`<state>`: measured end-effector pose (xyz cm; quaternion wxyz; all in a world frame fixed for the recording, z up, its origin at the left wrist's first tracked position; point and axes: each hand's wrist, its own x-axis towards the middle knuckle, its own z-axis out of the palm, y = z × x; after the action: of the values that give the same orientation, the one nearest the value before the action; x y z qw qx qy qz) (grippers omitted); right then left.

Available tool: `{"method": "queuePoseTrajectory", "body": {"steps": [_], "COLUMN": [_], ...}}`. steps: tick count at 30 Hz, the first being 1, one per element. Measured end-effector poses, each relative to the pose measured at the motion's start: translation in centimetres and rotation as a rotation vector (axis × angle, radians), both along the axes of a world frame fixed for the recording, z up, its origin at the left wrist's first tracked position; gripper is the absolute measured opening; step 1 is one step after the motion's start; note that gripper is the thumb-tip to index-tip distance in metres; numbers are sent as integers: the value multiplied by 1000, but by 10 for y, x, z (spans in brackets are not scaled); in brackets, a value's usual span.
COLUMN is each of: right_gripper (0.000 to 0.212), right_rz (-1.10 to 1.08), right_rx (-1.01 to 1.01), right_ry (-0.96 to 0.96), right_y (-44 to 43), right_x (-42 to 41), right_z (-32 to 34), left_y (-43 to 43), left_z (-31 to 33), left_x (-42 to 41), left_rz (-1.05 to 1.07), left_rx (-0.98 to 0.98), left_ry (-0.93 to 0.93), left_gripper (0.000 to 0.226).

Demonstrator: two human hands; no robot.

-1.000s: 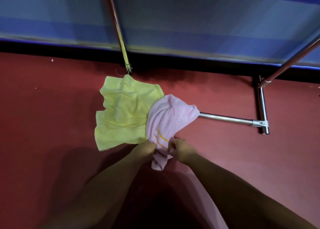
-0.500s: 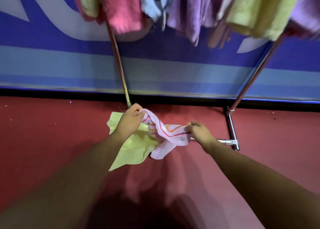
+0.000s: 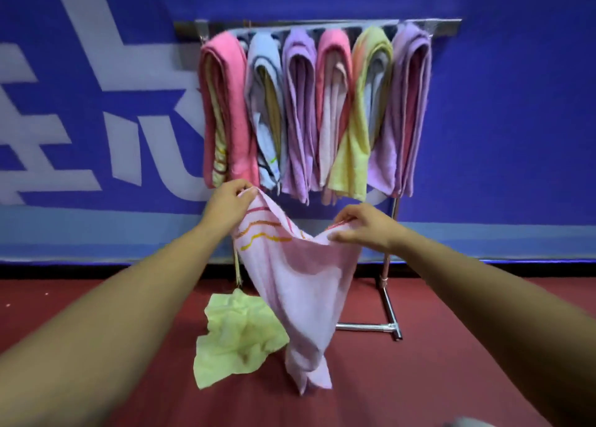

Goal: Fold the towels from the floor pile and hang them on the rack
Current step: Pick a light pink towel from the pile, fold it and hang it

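Pinching the towel: the left hand (image 3: 230, 202) pinches one top corner of the pale pink towel (image 3: 296, 291), with thumb and fingers closed on the edge.
Other corner: the right hand (image 3: 364, 225) pinches it in the same way, a little lower than the left hand.
Towel in the air: it hangs spread between both hands, with wavy red, orange and yellow stripes near the top edge. Its bunched lower end reaches the red floor (image 3: 451, 378).
Floor pile: one yellow-green towel (image 3: 235, 336) lies crumpled, just left of that lower end.
Behind the hands: the metal rack (image 3: 388, 300) stands before a blue wall banner (image 3: 516, 136).
Top bar: folded towels (image 3: 322, 104) in pink, light blue, purple and yellow hang side by side.
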<state>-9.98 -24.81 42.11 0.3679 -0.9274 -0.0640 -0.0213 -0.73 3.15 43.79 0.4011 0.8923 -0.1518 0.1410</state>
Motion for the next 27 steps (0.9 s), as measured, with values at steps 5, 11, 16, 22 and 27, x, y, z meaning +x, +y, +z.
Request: {"method": "queuePoseTrajectory", "body": {"steps": [5,11,16,22,27], "right_gripper": [18,27,15,16,17], "right_rz": [-49,-321,-342,-370,-416], "right_rx": [-398,-124,205,466,352], "right_ry": [-108,-246,-377,-304,-371], "right_y": [-27,-57,-56,-59,-61], "right_x": [-32,-61,-74,-88,-87], "right_z": [64,117,149,152,149], "left_y": [2,13,7,14,21], "left_z": [81,123,153,168,169], "left_x": [-23,-46,-69,-87,-98], "left_rz": [100,37,62,-5,-50], "left_rx": [63,365,162,343,443], "left_ry": [-77,-142,-206,-75,-64], "left_gripper": [14,21,17,17,19]}}
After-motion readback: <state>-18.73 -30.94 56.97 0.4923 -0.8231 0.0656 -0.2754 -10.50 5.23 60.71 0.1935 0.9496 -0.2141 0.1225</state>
